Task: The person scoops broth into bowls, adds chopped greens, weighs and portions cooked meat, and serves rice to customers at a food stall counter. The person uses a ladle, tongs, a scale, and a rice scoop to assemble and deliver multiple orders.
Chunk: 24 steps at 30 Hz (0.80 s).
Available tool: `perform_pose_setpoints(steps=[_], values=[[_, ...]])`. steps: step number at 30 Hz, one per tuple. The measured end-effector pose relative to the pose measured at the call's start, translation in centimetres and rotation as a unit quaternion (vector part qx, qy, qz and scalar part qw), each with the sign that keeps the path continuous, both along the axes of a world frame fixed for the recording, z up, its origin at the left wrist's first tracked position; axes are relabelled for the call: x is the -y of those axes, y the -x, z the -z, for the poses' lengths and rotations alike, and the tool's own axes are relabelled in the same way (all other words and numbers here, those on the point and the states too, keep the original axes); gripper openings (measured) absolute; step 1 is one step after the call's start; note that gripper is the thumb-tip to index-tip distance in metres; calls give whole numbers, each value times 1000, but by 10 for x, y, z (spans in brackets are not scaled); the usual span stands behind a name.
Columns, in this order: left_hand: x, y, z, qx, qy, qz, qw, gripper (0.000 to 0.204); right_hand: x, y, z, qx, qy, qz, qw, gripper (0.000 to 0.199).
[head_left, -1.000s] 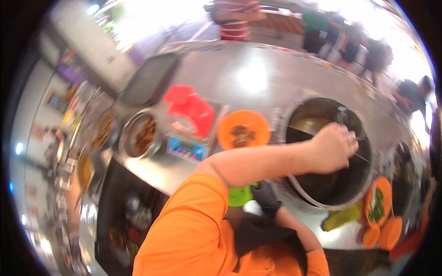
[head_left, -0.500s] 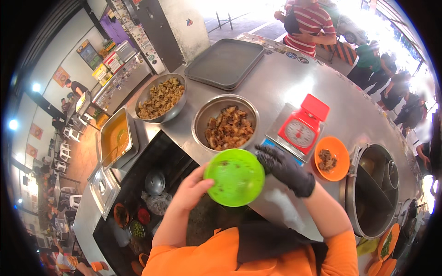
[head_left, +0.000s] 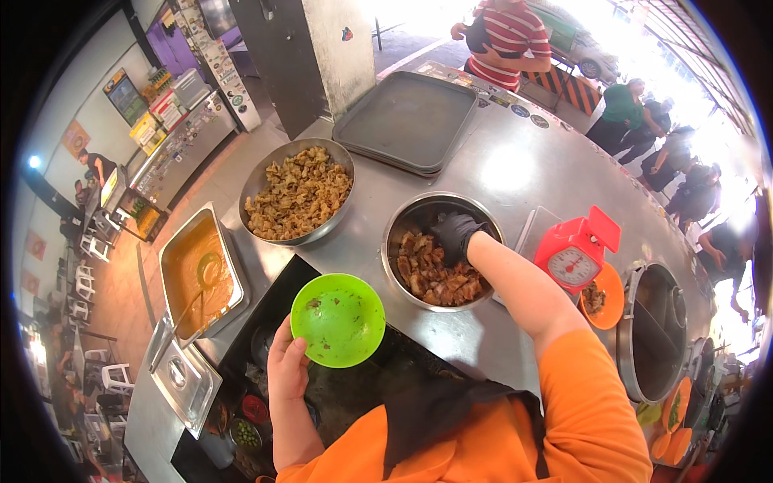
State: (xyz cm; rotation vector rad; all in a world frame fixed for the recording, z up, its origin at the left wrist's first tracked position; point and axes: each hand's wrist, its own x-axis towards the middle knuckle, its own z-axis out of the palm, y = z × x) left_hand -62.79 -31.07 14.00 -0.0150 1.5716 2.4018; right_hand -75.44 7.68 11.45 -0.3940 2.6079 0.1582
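Note:
My bare left hand [head_left: 287,362] grips the rim of a bright green bowl [head_left: 338,322], thumb on its near edge. Only a few dark bits and smears lie inside that bowl, which is tipped toward me. Over to the right, my right hand [head_left: 456,233] in a black glove reaches down into a round steel bowl [head_left: 412,213]. Its fingers touch the chunks of browned cooked meat [head_left: 425,270] there, and the fingertips are hidden. Beyond my left hand is a larger steel bowl [head_left: 260,171] heaped with lighter brown chopped food [head_left: 298,193].
A red dial scale [head_left: 572,262] stands right of the meat bowl, partly in front of an orange bowl [head_left: 616,299] with some meat. Grey trays [head_left: 407,121] are stacked at the back. A steel pan of orange sauce [head_left: 208,278] with a ladle sits left. A large divided pot [head_left: 652,322] is far right.
My right hand has left the green bowl's side and gone into the steel meat bowl. My left hand has moved the green bowl left. The view has shifted too.

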Motion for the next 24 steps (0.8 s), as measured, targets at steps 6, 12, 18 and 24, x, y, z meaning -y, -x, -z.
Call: perform_pose_setpoints(steps=[6,12,18,24], values=[[-35,38,-4,-39,-1,15,999,58,-4,1,32,-99,69,14,993,63],[-84,79,-11,-115,30,53,992,66,-30,13,-3,-94,195,34,976,60],[-129,95,-9,-93,56,126,986,61,-16,-6,-84,-136,367,28,920,48],[-167,85,-8,19,25,167,985,57,14,-38,-122,-84,286,-20,954,55]])
